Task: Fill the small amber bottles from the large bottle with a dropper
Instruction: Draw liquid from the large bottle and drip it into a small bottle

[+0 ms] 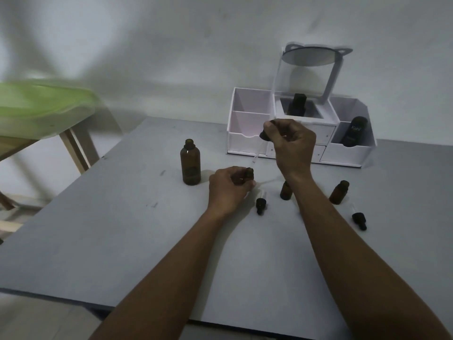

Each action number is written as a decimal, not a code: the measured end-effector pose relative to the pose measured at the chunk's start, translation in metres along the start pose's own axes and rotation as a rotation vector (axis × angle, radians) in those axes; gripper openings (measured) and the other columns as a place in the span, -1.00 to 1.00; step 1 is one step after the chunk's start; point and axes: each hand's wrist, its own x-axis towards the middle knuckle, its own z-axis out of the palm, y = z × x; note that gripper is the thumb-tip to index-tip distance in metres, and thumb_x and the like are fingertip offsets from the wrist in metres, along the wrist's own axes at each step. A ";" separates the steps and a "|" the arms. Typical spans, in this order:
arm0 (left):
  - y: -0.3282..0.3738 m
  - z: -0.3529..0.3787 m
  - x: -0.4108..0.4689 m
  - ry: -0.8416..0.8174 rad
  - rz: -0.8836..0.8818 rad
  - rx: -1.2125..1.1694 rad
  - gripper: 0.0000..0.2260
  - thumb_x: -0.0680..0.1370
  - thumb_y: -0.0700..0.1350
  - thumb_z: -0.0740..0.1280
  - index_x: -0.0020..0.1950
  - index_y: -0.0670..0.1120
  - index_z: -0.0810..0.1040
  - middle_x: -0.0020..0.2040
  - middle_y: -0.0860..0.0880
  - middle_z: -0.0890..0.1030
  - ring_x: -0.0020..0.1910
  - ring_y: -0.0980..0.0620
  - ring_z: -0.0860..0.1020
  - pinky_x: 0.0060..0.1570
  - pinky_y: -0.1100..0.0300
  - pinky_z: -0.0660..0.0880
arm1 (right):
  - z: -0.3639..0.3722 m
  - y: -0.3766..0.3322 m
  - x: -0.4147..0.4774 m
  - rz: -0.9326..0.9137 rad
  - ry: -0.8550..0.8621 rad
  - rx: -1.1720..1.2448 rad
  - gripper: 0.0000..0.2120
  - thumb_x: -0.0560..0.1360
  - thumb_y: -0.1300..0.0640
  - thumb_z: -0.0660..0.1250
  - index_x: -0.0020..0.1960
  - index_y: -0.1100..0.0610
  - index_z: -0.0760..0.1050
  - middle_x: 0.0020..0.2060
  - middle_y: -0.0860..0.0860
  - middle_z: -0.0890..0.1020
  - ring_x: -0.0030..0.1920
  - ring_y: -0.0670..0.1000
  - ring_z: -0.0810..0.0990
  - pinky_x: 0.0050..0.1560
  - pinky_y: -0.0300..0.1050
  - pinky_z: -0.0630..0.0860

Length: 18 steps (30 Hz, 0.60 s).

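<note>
Both forearms (343,241) bare, seemingly no sleeves or jewellery.

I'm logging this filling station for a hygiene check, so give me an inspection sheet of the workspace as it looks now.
Surface: grey table, bare, with a few dark scuffs.
Job's things: large amber bottle upright, uncapped; two small bottles standing open; two dropper caps lying flat.
Clutter: white organizer with mirror, holding two dark bottles.
Grippers: left hand grips a small bottle; right hand holds a dropper, tip angled down towards that bottle.
Cables: nothing seen.
Surroundings: plain wall; green-topped wooden stand at left, blurred.
</note>
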 end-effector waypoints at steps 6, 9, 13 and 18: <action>-0.001 0.002 0.001 0.000 -0.023 0.004 -0.64 0.45 -0.11 0.51 0.24 -0.06 0.62 0.12 0.01 0.68 0.03 0.12 0.64 0.24 0.10 0.52 | 0.002 0.000 -0.001 -0.017 -0.013 -0.040 -0.95 0.53 0.20 0.44 -0.07 0.16 0.68 -0.30 -0.13 0.67 -0.27 -0.23 0.69 -0.15 -0.44 0.55; -0.001 0.002 0.002 0.008 -0.021 0.019 -0.64 0.46 -0.11 0.51 0.24 -0.06 0.62 0.13 0.01 0.67 -0.03 0.17 0.61 0.23 0.16 0.51 | 0.003 0.000 -0.002 -0.014 -0.010 -0.046 -0.93 0.53 0.19 0.44 -0.06 0.17 0.69 -0.29 -0.09 0.69 -0.26 -0.19 0.70 -0.11 -0.38 0.59; 0.000 0.002 0.002 0.007 -0.014 0.030 -0.65 0.46 -0.12 0.50 0.24 -0.05 0.62 0.13 0.02 0.67 -0.06 0.21 0.58 0.20 0.22 0.48 | 0.004 -0.001 -0.002 -0.010 -0.012 -0.031 -0.95 0.52 0.18 0.45 -0.08 0.13 0.69 -0.29 -0.05 0.71 -0.26 -0.13 0.72 -0.09 -0.25 0.64; 0.000 0.000 0.000 -0.012 -0.011 0.013 -0.61 0.46 -0.11 0.50 0.28 -0.06 0.59 0.18 0.00 0.65 -0.01 0.20 0.56 0.24 0.19 0.48 | 0.003 -0.004 -0.004 -0.003 -0.017 -0.045 -0.89 0.52 0.13 0.45 -0.03 0.16 0.69 -0.25 -0.02 0.72 -0.23 -0.10 0.73 -0.04 -0.12 0.68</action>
